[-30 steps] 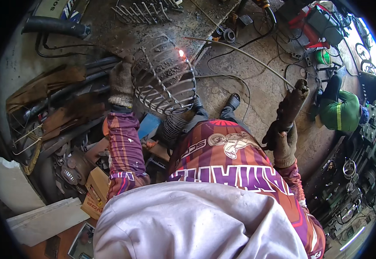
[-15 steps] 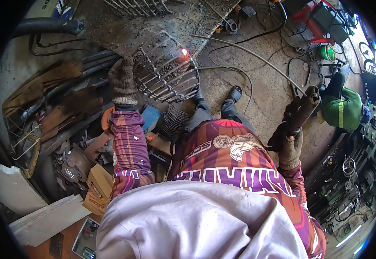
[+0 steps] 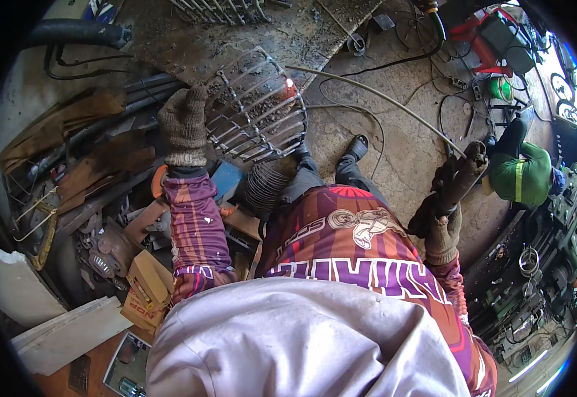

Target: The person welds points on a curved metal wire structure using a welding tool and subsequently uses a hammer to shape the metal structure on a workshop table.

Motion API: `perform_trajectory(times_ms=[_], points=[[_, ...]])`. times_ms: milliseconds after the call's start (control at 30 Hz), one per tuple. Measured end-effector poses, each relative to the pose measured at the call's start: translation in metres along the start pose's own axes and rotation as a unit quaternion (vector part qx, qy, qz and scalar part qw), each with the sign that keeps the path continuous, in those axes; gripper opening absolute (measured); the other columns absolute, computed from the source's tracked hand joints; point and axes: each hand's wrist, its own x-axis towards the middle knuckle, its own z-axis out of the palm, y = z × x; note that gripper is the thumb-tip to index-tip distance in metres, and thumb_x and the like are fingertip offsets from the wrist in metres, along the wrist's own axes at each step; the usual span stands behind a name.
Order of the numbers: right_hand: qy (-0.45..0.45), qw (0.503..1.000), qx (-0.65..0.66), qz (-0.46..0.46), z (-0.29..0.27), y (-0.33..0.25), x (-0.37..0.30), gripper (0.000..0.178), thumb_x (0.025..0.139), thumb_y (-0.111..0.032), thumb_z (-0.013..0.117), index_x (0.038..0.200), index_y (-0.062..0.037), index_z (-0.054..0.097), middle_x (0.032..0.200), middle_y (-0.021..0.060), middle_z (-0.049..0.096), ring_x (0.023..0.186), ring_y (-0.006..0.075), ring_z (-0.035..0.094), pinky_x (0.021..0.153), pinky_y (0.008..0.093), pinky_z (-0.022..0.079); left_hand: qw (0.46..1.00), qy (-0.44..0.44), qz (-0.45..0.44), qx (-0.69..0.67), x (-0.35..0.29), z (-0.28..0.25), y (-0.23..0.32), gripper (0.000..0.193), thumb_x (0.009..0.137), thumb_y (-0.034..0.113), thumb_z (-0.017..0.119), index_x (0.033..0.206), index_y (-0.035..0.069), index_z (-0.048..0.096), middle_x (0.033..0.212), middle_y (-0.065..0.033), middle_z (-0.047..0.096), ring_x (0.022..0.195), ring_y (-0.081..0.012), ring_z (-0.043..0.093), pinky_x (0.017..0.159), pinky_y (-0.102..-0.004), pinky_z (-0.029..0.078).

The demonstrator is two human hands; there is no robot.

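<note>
My left hand [image 3: 184, 126], in a knitted work glove, is closed on the left edge of a curved grate of welded metal bars [image 3: 252, 126]. A small spot on the grate's right side glows red-orange. My right hand [image 3: 444, 221], also gloved, is closed around a dark electrode holder [image 3: 462, 178]. From its jaws a long, slightly bent welding rod [image 3: 381, 96] reaches left. In the picture its tip lies just above the glowing spot; whether they touch I cannot tell.
A worn metal plate [image 3: 189, 49] strewn with grit carries another barred piece [image 3: 219, 10]. Scrap metal and a cardboard box [image 3: 149, 281] crowd the left. Cables [image 3: 381, 132] cross the floor. A person in green [image 3: 523, 175] crouches at the right beside machinery [image 3: 533, 258].
The rod's tip has dropped slightly in the picture, nearer to the glowing spot. The red glow has become smaller. Both hands keep their hold.
</note>
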Motion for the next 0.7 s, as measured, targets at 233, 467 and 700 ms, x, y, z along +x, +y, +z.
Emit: perform_trajectory(times_ms=[233, 467, 700], points=[[-0.016, 1.0, -0.014, -0.008, 0.0, -0.006, 0.001, 0.084, 0.078, -0.061, 0.07, 0.13, 0.0, 0.044, 0.089, 0.0057, 0.059, 0.063, 0.0133, 0.058, 0.049, 0.0252, 0.045, 0.989, -0.032, 0.086, 0.119, 0.005, -0.007, 0.035, 0.043, 0.09, 0.043, 0.067, 0.083, 0.0, 0.068, 0.066, -0.0074, 0.063, 0.062, -0.0141, 0.056, 0.059, -0.0341, 0.042], [-0.003, 1.0, -0.011, -0.016, -0.01, 0.006, 0.001, 0.084, 0.078, -0.062, 0.071, 0.128, -0.0002, 0.044, 0.087, 0.0054, 0.058, 0.061, 0.0135, 0.057, 0.048, 0.0254, 0.045, 0.958, -0.024, 0.185, 0.219, 0.004, -0.01, 0.062, 0.043, 0.088, 0.044, 0.066, 0.08, 0.002, 0.069, 0.067, -0.0137, 0.063, 0.059, -0.0272, 0.059, 0.058, -0.0373, 0.044], [-0.027, 1.0, 0.012, 0.011, 0.002, -0.013, 0.004, 0.088, 0.077, -0.058, 0.074, 0.132, 0.003, 0.043, 0.083, 0.0022, 0.057, 0.062, 0.0083, 0.054, 0.052, 0.0225, 0.043, 0.957, -0.032, 0.184, 0.222, 0.001, -0.007, 0.077, 0.043, 0.088, 0.045, 0.066, 0.081, 0.002, 0.069, 0.07, -0.0163, 0.064, 0.063, -0.0304, 0.063, 0.061, -0.0386, 0.046]])
